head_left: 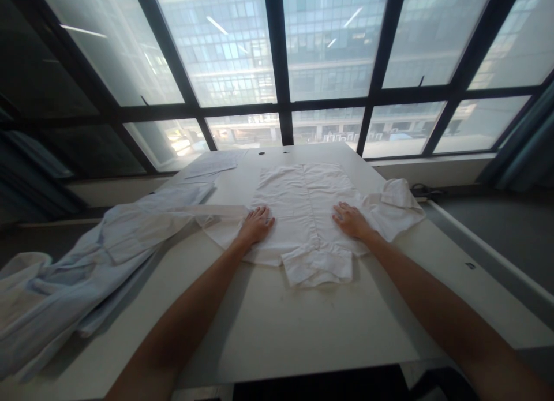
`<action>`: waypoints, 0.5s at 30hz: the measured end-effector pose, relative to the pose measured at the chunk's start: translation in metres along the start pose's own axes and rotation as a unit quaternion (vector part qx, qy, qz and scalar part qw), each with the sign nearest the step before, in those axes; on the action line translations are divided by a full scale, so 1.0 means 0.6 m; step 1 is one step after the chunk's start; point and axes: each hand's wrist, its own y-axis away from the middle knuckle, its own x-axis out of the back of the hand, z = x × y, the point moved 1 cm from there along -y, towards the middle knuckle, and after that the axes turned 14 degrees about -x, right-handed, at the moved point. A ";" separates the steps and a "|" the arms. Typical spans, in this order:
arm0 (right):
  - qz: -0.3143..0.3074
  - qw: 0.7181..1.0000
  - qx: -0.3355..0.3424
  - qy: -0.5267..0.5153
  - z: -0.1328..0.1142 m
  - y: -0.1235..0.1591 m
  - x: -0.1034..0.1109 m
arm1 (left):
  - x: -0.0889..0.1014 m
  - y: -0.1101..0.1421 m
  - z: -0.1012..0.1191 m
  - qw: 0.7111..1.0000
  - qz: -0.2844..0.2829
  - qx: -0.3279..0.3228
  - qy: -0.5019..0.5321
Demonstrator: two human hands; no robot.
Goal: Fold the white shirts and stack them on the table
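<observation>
A white shirt [294,187] lies spread on the white table, its collar end toward me and its front seam running away down the middle. My left hand [258,223] rests flat on the shirt's left part, fingers stretched forward. On the right part, my right hand [350,220] lies palm down with its fingers extended. Neither hand grips the cloth. One sleeve [396,208] is bunched out to the right, while the other side reaches left past my left hand. Small wrinkles cross the shirt's body.
A heap of pale garments [108,245] covers the table's left side and hangs over its edge. Some white sheets [212,165] lie at the far left of the table [277,332]. Tall windows [324,43] stand behind it. Dark cables [426,191] sit beyond the right edge.
</observation>
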 end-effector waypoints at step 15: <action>0.007 1.000 0.004 0.002 0.004 -0.005 -0.005 | 0.001 0.000 0.000 1.000 -0.003 0.000 -0.003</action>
